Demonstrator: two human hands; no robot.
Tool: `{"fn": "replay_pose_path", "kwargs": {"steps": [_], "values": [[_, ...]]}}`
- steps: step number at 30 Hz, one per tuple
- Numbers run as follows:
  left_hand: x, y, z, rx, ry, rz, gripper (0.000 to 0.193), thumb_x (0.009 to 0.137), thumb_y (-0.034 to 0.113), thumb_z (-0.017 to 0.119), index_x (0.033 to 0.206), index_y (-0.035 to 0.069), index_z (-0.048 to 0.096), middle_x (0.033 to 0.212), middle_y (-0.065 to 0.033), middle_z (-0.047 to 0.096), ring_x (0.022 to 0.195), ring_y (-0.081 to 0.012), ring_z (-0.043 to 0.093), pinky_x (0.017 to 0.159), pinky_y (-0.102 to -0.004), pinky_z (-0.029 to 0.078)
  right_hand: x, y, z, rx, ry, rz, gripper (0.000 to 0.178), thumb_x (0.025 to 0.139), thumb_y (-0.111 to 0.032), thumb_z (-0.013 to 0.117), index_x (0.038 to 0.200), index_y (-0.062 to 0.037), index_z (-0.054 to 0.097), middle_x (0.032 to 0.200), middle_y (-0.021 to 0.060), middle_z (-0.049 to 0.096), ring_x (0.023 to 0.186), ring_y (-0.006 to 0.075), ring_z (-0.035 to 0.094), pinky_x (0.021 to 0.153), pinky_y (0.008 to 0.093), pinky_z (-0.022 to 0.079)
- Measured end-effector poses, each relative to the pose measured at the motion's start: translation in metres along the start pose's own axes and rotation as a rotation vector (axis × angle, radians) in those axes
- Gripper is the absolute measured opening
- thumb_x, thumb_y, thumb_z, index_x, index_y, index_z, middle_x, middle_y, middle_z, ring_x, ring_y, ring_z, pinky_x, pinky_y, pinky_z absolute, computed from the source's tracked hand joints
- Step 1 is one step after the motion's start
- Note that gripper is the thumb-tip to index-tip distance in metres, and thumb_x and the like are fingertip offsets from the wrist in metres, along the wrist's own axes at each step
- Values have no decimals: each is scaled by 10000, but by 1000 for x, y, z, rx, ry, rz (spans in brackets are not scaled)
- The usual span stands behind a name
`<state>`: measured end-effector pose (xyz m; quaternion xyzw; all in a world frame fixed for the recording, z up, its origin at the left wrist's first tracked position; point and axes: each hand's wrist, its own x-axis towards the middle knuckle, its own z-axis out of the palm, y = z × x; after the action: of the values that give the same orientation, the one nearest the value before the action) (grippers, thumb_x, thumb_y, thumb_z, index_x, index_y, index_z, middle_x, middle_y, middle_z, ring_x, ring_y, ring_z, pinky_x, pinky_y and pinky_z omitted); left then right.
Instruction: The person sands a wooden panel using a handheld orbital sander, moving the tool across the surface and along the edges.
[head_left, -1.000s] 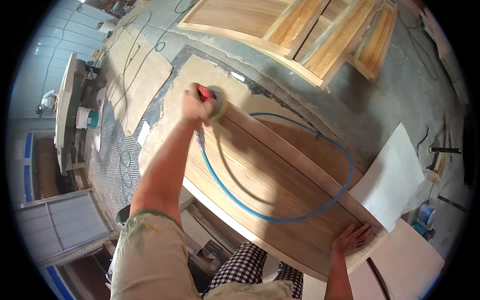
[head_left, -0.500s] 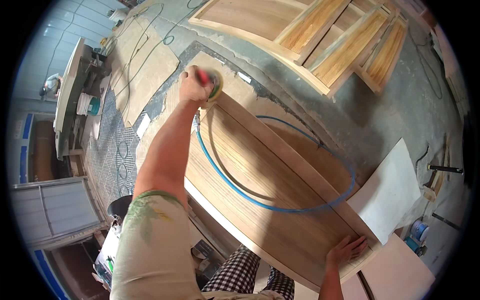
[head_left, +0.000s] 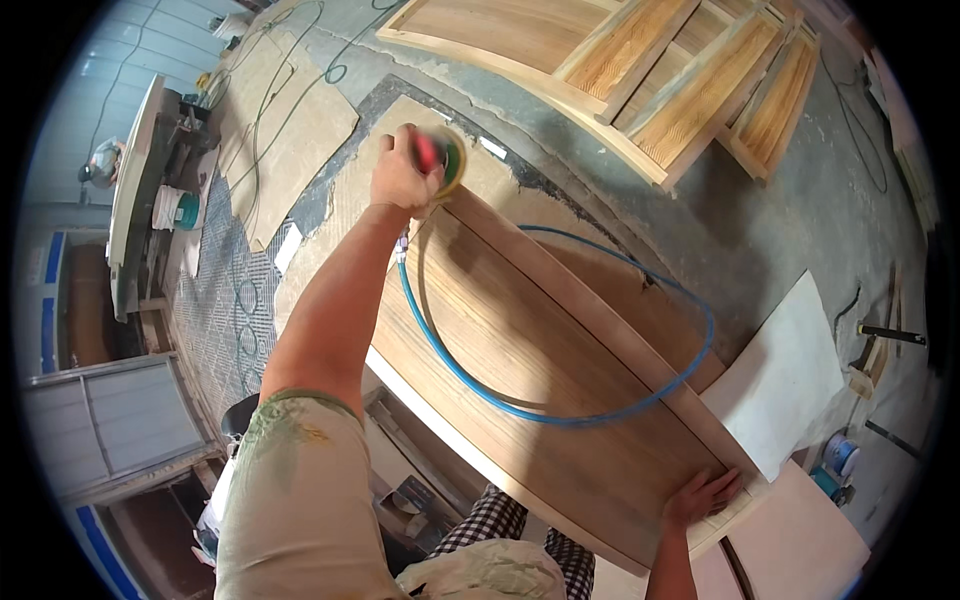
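My left hand (head_left: 402, 178) is closed around a red-topped air sander (head_left: 440, 160) with a round pad, blurred by motion. The sander is at the far end of a framed wooden panel (head_left: 520, 350). A blue air hose (head_left: 470, 385) runs from a fitting below that hand and loops across the panel and past its far right edge. At the panel's near right end, my right hand (head_left: 697, 497) lies with fingers stretched out over the frame, touching the wood.
Several framed wooden panels (head_left: 650, 90) lie at the far right. A white sheet (head_left: 780, 375) is beside the near panel. Cardboard (head_left: 285, 130) and thin hoses cover floor at the far left. A bucket (head_left: 175, 208) stands left, near another person (head_left: 103, 160).
My left hand and the sander have shifted slightly to the right at the panel's far end. My right hand stays at the near end, its fingers still on the frame.
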<state>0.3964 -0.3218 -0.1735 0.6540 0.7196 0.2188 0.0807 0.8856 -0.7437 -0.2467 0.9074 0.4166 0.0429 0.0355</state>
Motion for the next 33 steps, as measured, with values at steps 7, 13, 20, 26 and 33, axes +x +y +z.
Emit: {"fn": "replay_pose_path", "kwargs": {"steps": [7, 13, 20, 26, 33], "values": [[-60, -27, -26, 68, -66, -348, 533, 689, 272, 677, 1132, 78, 456, 967, -248, 537, 850, -425, 571, 781, -455, 490, -4, -5, -1, -69, -19, -8, 621, 979, -389, 364, 1441, 3, 229, 1483, 220, 201, 1376, 370, 191, 1100, 509, 186], [-147, 56, -14, -147, -331, 24, 619, 681, 172, 655, 1239, 59, 412, 1109, -274, 469, 1014, -463, 518, 867, -480, 466, 2, 1, -3, -42, 110, -72, 618, 982, -386, 372, 1424, 28, 253, 1467, 221, 238, 1362, 387, 220, 1086, 520, 213], [-70, -25, -32, -20, -82, -296, 558, 690, 277, 674, 1149, 40, 464, 1068, -260, 517, 971, -424, 540, 860, -449, 462, -8, -10, 3, -52, 11, -15, 621, 979, -389, 388, 1434, 10, 248, 1463, 226, 242, 1363, 381, 222, 1079, 519, 221], [-158, -39, -50, -26, 32, -565, 576, 708, 310, 695, 1166, 54, 457, 1050, -241, 503, 975, -406, 542, 841, -458, 466, -1, 0, 6, -66, 48, -35, 637, 980, -401, 378, 1441, 10, 222, 1479, 220, 203, 1376, 374, 190, 1091, 515, 185], [-224, 97, 6, -329, -34, -253, 408, 922, 318, 485, 1232, 60, 423, 1151, -244, 476, 1013, -450, 510, 846, -492, 450, 18, 1, -8, 59, -121, 102, 655, 973, -418, 400, 1427, 24, 235, 1451, 230, 254, 1357, 371, 233, 1092, 496, 198]]}}
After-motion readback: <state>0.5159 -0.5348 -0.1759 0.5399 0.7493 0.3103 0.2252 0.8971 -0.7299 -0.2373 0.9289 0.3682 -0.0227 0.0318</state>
